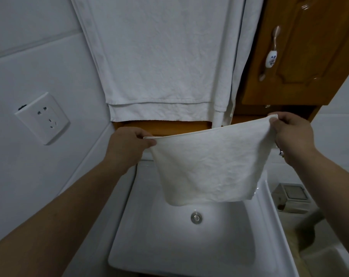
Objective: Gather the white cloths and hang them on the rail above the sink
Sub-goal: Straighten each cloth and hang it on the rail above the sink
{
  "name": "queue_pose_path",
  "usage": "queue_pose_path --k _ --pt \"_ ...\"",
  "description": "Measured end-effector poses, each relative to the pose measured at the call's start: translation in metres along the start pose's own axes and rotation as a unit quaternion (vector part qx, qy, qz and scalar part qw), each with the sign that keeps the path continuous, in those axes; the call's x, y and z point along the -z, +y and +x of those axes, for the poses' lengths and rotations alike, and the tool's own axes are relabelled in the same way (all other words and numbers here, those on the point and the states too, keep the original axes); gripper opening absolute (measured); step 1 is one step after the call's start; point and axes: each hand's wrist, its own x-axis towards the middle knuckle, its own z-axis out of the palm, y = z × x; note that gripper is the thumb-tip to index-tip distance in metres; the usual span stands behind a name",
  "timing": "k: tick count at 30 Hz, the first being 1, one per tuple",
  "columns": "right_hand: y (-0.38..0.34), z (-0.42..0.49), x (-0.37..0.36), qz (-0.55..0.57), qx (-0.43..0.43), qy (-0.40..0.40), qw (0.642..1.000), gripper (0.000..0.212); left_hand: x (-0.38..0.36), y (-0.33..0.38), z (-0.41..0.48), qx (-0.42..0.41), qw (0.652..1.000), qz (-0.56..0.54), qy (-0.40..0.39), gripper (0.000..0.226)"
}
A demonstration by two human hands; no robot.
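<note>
Two hands share the work: the left hand (129, 144) pinches one top corner of a small white cloth (207, 166) and the right hand (291, 132) pinches the other. The cloth hangs spread between them, above the sink (169, 246) and just below the lower edge of the larger white cloths (159, 56) draped down the wall. The rail itself is out of view above. To hang it well, I judge both corners should rise level with the top edge taut, then go over the rail beside the hung cloths, not bunched on them. The right hand must clear the wooden cabinet (309, 56) close on its side.
</note>
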Motion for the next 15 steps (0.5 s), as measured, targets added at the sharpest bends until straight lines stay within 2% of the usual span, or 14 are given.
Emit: queue_pose_path --k 6,10,14,15 --pt "0.0 -0.002 -0.006 -0.018 0.004 -0.003 1.0 0.029 -0.003 -0.004 0.013 0.144 0.974 -0.164 -0.056 0.015" --pt "0.006 -0.006 -0.012 -0.053 -0.008 -0.016 0.998 0.028 -0.007 -0.008 0.015 0.195 0.953 -0.208 -0.102 0.023" --pt "0.009 -0.015 -0.021 -0.071 -0.007 -0.038 0.997 0.028 -0.012 -0.009 0.013 0.255 0.91 -0.305 -0.119 0.011" --pt "0.008 -0.019 -0.024 -0.073 0.003 -0.042 0.996 0.027 -0.015 -0.008 0.012 0.26 0.906 -0.311 -0.122 0.018"
